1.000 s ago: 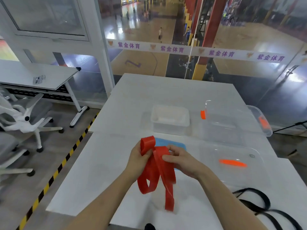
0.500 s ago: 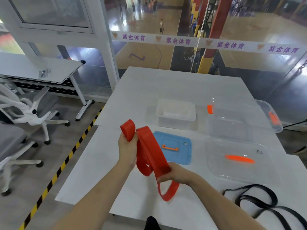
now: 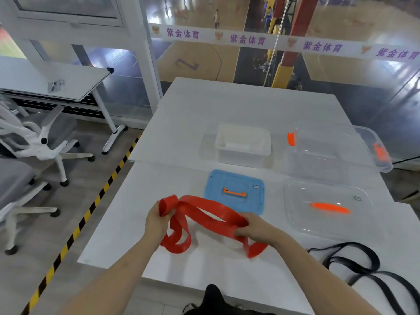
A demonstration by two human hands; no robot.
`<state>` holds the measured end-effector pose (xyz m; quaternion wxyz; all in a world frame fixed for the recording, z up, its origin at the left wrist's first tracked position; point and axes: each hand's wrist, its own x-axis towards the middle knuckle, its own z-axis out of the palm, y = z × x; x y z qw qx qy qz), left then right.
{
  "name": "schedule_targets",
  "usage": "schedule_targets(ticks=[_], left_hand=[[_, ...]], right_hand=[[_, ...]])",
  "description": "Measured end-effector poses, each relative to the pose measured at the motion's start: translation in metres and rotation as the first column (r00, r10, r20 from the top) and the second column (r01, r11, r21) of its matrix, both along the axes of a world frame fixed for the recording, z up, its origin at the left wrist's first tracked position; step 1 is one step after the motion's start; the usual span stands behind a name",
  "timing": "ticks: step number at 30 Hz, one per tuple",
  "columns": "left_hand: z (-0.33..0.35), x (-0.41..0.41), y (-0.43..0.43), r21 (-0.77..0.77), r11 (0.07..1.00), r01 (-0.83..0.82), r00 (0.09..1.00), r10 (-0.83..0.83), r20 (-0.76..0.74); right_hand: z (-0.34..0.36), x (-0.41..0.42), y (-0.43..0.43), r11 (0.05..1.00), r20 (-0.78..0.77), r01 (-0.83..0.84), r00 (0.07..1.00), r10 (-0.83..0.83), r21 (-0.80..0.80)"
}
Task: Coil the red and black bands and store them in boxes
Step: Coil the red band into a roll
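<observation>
Both my hands hold the red band [image 3: 204, 212] above the white table [image 3: 238, 105]. My left hand [image 3: 156, 223] grips one end, where a small loop sticks up and two loops hang below. My right hand [image 3: 254, 228] pinches the band further along, and a loop droops under it. The stretch between the hands lies nearly level. The black band [image 3: 372, 269] lies loose on the table at the right. A small white box [image 3: 243, 144] stands open beyond a blue lid [image 3: 234, 192]. A large clear box [image 3: 329, 151] stands to its right.
A clear lid with an orange handle [image 3: 327, 208] lies in front of the large clear box. White office chairs [image 3: 34, 142] and another table [image 3: 45, 80] are on the left, past a yellow-black floor stripe [image 3: 91, 210]. Glass panels rise behind the table.
My right hand has slid along the red band to the right, away from my left hand. The band now stretches nearly level between them, and my left hand has lowered.
</observation>
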<state>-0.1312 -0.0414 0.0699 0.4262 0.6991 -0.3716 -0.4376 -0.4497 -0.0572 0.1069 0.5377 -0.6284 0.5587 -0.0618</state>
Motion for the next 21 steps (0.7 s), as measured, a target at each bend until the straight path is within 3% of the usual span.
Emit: schedule_targets(ticks=[3, 9, 14, 18, 21], left_hand=[[-0.009, 0.013, 0.004, 0.078, 0.994, 0.082, 0.990, -0.090, 0.105], [-0.038, 0.045, 0.008, 0.219, 0.976, 0.016, 0.951, -0.082, 0.297], [-0.038, 0.066, 0.007, 0.097, 0.984, -0.147, 0.871, 0.083, 0.484], [-0.019, 0.083, -0.005, -0.164, 0.955, -0.248, 0.912, 0.287, 0.292], [-0.010, 0.078, -0.005, -0.211, 0.950, -0.231, 0.936, 0.276, 0.218]], right_hand=[[-0.001, 0.003, 0.002, 0.995, -0.073, -0.060, 0.995, 0.066, 0.080], [-0.018, 0.013, 0.007, 0.993, -0.140, -0.007, 0.990, 0.023, 0.117], [-0.013, 0.022, 0.006, 0.989, -0.056, -0.028, 0.998, 0.037, 0.143], [-0.008, 0.033, 0.004, 0.983, 0.070, -0.009, 0.998, -0.004, 0.184], [-0.012, 0.040, 0.005, 0.981, 0.083, 0.041, 0.995, -0.057, 0.187]])
